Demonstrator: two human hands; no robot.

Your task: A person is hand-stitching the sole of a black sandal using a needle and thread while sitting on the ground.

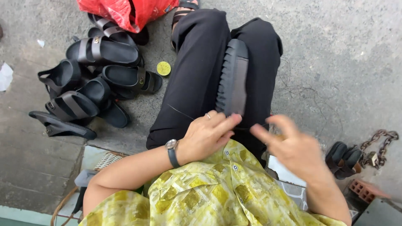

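Observation:
A black sandal (pixel 233 78) lies sole-up between my knees, on my black trousers. My left hand (pixel 207 134), with a ring and a wristwatch, rests at the sandal's near end, fingertips touching its edge. My right hand (pixel 293 147) hovers blurred just right of that end, fingers spread, holding nothing that I can make out. A thin dark thread (pixel 181 111) runs across my left thigh towards the left hand.
A heap of black sandals (pixel 90 83) lies on the concrete floor at the left, below a red bag (pixel 125 11). A small round yellow tin (pixel 163 68) sits beside them. More sandals (pixel 344 159), a rusty chain (pixel 380 144) and a brick (pixel 365 190) are at the right.

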